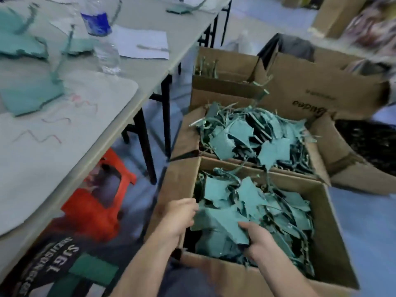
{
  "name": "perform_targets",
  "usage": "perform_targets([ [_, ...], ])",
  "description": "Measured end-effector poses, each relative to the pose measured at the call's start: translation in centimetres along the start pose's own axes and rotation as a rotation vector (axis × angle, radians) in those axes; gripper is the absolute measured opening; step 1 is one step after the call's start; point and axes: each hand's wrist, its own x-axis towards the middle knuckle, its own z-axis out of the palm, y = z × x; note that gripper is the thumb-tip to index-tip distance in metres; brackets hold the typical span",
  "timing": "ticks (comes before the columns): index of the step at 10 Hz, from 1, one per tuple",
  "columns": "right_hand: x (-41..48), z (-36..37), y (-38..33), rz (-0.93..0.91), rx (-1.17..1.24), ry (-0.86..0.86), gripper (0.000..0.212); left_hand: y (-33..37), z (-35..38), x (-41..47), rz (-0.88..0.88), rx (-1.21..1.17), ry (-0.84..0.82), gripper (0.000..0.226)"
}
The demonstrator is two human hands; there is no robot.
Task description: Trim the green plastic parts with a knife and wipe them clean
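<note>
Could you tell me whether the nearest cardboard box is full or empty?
Nearly full: the box holds green plastic parts heaped close to its rim.

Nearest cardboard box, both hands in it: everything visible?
The box is brown cardboard, top open, flaps folded outward, on the floor beside the table, its far side against a second box. It is heaped with green plastic parts: ragged sheets and thin strips. The left hand and right hand both grip a sheet inside.
</note>
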Motion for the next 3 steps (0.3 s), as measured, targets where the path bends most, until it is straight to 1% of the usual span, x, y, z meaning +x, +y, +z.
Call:
perform_targets([
  [1,3.8,-1.3,-0.4,-0.051,0.301,0.035,0.024,-0.3,0.2,0.3,0.020,0.094,-0.001,0.024],
  [2,6.6,-0.6,0.7,0.060,0.424,0.010,0.041,0.6,-0.9,-0.3,0.096,0.134,-0.012,0.031],
  [3,8.1,1.8,3.3,0.207,0.267,-0.074,0.035,1.3,-2.2,-0.4,0.212,0.094,-0.050,0.039],
])
